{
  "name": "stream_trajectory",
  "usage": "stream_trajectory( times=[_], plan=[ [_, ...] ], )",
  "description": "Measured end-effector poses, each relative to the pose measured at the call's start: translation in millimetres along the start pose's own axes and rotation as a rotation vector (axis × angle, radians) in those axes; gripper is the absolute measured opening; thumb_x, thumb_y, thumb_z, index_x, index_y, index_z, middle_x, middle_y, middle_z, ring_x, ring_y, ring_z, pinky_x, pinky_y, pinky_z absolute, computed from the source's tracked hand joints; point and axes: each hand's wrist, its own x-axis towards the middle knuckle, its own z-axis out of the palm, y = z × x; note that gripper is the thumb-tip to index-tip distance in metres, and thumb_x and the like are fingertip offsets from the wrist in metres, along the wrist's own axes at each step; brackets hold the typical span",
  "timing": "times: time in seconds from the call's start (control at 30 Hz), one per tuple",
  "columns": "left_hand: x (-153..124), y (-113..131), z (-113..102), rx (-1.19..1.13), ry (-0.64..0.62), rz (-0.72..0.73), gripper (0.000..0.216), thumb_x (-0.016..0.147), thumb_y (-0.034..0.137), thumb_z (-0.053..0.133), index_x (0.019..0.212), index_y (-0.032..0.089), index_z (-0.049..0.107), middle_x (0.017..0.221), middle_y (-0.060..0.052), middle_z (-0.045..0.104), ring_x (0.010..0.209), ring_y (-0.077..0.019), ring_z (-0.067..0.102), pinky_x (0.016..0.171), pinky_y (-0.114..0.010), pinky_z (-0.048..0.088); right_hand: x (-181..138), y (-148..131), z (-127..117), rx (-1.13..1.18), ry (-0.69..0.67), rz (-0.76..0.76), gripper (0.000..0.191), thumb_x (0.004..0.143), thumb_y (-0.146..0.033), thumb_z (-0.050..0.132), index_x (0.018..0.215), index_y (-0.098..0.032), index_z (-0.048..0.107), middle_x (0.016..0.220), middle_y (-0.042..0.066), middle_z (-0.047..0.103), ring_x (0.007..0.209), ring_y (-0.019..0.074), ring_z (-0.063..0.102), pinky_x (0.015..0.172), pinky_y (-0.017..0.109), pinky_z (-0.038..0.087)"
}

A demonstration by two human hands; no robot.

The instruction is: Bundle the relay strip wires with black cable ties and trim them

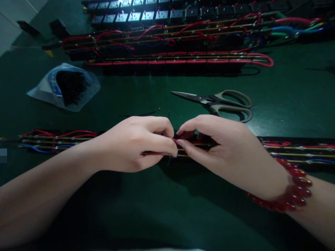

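Observation:
A long strip of brass bars with red and blue wires [293, 150] runs across the table in front of me, and both hands meet over its middle. My left hand [138, 143] is closed, with curled fingers pressed down on the strip; what lies under its fingertips is hidden. Close beside it, my right hand [222, 146] is closed in a pinch, thumb and forefinger at a short visible bit of red wire [175, 139]. A thin dark strip, perhaps a cable tie [169, 114], pokes out above and below the left fingertips.
Scissors [206, 99] lie behind my right hand, blades pointing left. A clear bag [90, 90] of thin black strips sits at the left. A thin black strip [149, 113] lies behind my left hand. Further wired strips [167, 62] and socket rows [148, 16] fill the back.

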Motion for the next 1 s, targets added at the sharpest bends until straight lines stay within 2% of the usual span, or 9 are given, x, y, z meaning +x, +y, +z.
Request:
stream_trajectory(
  times=[0.13, 0.23, 0.37, 0.43, 0.53, 0.73, 1.0],
  plan=[
    [-2, -1, 2, 0.103, -0.025, 0.083, 0.008, 0.096, 0.026, 0.067, 0.102, 0.023, 0.071, 0.104, -0.002, 0.066, 0.089, -0.0147, 0.063, 0.076, -0.028, 0.047, 0, -2, -1, 0.017, -0.011, 0.016, 0.01, 0.092, -0.022, 0.062, 0.092, -0.024, 0.072, 0.087, 0.001, 0.076, 0.076, 0.0192, 0.07, 0.069, 0.032, 0.055],
    [-1, -1, 2, 0.223, -0.064, 0.143, 0.012, 0.094, 0.029, 0.07, 0.102, 0.022, 0.065, 0.104, -0.003, 0.065, 0.09, -0.0174, 0.063, 0.075, -0.03, 0.047, 1, -2, -2, 0.031, -0.011, 0.013, 0.017, 0.094, -0.02, 0.057, 0.095, -0.024, 0.074, 0.089, 0.001, 0.077, 0.078, 0.0182, 0.071, 0.072, 0.031, 0.055],
    [2, 1, 4, 0.353, -0.068, 0.193, 0.002, 0.098, 0.023, 0.06, 0.1, 0.022, 0.059, 0.1, -0.003, 0.064, 0.088, -0.0189, 0.06, 0.072, -0.032, 0.045, 2, -2, -2, 0.026, -0.006, -0.007, 0.019, 0.095, -0.017, 0.057, 0.096, -0.022, 0.075, 0.09, 0.001, 0.077, 0.08, 0.0177, 0.071, 0.074, 0.03, 0.056],
    [3, 3, 5, 0.419, -0.063, 0.2, 0.008, 0.102, 0.02, 0.052, 0.098, 0.023, 0.058, 0.097, -0.003, 0.064, 0.084, -0.0191, 0.058, 0.071, -0.033, 0.044, 2, -1, -1, 0.022, -0.009, -0.014, 0.019, 0.094, -0.017, 0.057, 0.096, -0.022, 0.075, 0.091, 0.002, 0.078, 0.08, 0.0181, 0.071, 0.074, 0.031, 0.055],
    [3, 5, 8, 0.488, -0.042, 0.218, 0.013, 0.104, 0.019, 0.047, 0.097, 0.023, 0.058, 0.094, -0.003, 0.064, 0.079, -0.0185, 0.057, 0.069, -0.033, 0.044, 1, -1, -2, 0.005, -0.018, -0.006, 0.02, 0.094, -0.018, 0.056, 0.094, -0.023, 0.075, 0.091, 0.002, 0.078, 0.08, 0.0191, 0.071, 0.074, 0.032, 0.055],
    [0, 8, 12, 0.65, 0.022, 0.263, 0.011, 0.102, 0.018, 0.053, 0.101, 0.025, 0.061, 0.094, -0.002, 0.065, 0.078, -0.0167, 0.057, 0.068, -0.032, 0.044, 1, -2, -3, -0.018, -0.037, 0.02, 0.02, 0.094, -0.022, 0.056, 0.093, -0.026, 0.076, 0.091, 0.003, 0.079, 0.083, 0.0221, 0.072, 0.077, 0.035, 0.057],
    [0, 11, 11, 0.648, 0.072, 0.257, 0.014, 0.104, 0.026, 0.054, 0.099, 0.024, 0.067, 0.095, -0.003, 0.07, 0.084, -0.0184, 0.063, 0.071, -0.033, 0.05, 1, 0, -1, -0.011, -0.026, -0.011, 0.017, 0.094, -0.021, 0.058, 0.093, -0.023, 0.075, 0.09, 0.003, 0.078, 0.082, 0.0205, 0.072, 0.077, 0.033, 0.056]
  ],
)
